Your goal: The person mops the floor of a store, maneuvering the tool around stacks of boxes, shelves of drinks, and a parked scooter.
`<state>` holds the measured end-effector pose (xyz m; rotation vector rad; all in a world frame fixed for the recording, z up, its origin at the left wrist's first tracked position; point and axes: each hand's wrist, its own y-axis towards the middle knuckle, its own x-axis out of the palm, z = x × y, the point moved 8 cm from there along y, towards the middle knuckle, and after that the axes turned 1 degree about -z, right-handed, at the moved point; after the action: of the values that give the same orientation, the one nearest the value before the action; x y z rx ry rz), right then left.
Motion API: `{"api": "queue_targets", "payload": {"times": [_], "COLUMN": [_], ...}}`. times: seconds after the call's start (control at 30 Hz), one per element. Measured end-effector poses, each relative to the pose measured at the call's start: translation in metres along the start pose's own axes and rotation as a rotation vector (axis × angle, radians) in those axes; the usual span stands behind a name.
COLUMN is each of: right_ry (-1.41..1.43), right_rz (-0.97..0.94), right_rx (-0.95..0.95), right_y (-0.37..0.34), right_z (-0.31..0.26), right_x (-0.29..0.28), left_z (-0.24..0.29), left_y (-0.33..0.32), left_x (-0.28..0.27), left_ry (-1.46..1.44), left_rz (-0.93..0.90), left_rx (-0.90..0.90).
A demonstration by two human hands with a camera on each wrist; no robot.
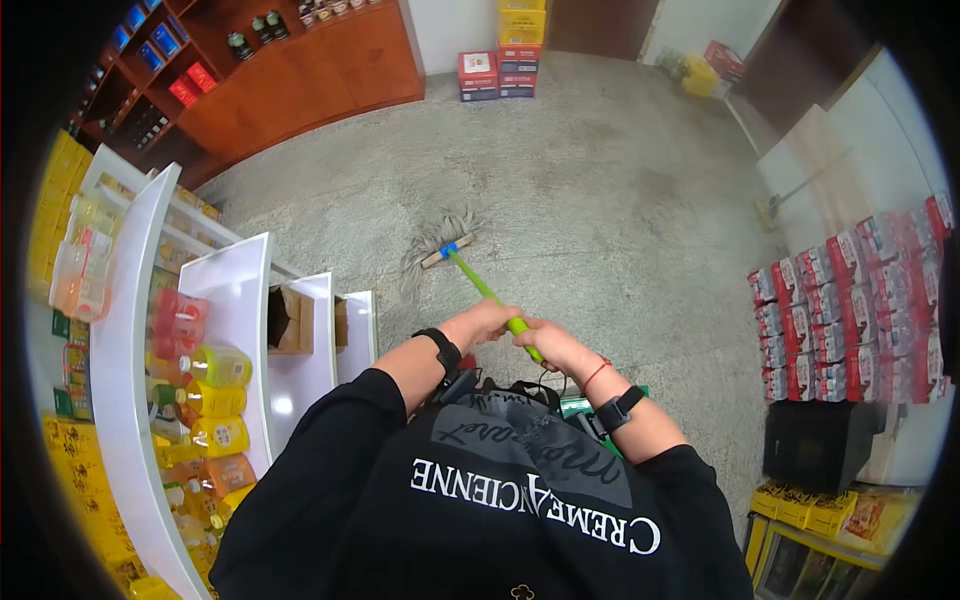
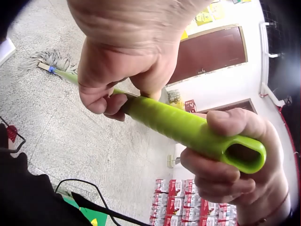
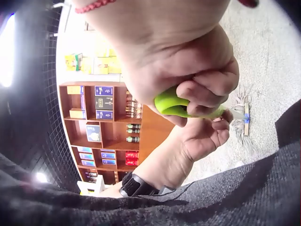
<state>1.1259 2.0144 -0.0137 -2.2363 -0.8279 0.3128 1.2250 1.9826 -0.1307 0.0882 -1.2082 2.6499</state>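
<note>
A mop [image 1: 480, 282] with a lime-green handle slants away from me. Its grey string head [image 1: 437, 232] lies spread on the floor, under a wooden bar with a blue joint. My left hand [image 1: 488, 319] grips the handle farther down, fingers curled round it. Closer to my body, the right hand [image 1: 556, 346] holds the handle near its top end. In the left wrist view, the ribbed grip [image 2: 174, 120] ends in a hollow opening just beyond the right hand's fingers. The right wrist view shows my right hand [image 3: 197, 70] wrapped round that green end [image 3: 171, 101].
White shelves [image 1: 265, 330] with bottled drinks stand close on my left. Stacked red-and-white packs [image 1: 850, 310] and a black box [image 1: 820, 440] are on the right. Cartons [image 1: 498, 75] stand by the far wall, beside a wooden cabinet [image 1: 310, 85]. Grey floor [image 1: 620, 190] stretches ahead.
</note>
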Motion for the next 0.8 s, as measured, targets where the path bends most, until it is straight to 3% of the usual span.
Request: {"api": "queue_targets", "payload": {"times": [0.17,0.3,0.43,0.67,0.73,0.8], "right_ry": [0.068,0.164,0.160,0.182,0.241,0.266], "right_rz": [0.092,0.151,0.236,0.274,0.343,0.355], "right_rx": [0.013,0.006,0.026,0.067,0.054,0.069], "right_y": [0.006,0.020,0.044,0.083,0.087,0.086], "right_z": [0.002,-0.004,-0.020,-0.068,-0.072,-0.067], "right_x": [-0.056,-0.113,-0.172,-0.268,-0.294,-0.313], "left_z": [0.034,0.095,0.137,0.238,0.257,0.264], "left_y": [0.057,0.080,0.154,0.225,0.246,0.261], "left_x": [0.032,0.062,0.079,0.106,0.117,0.135], "left_ry": [0.116,0.250,0.336,0.501,0.689,0.674], "left_rz": [-0.059,-0.138,-0.216,-0.342,-0.338,-0.377], "left_rx": [-0.012,-0.021,0.031,0.035,0.034,0.014]}}
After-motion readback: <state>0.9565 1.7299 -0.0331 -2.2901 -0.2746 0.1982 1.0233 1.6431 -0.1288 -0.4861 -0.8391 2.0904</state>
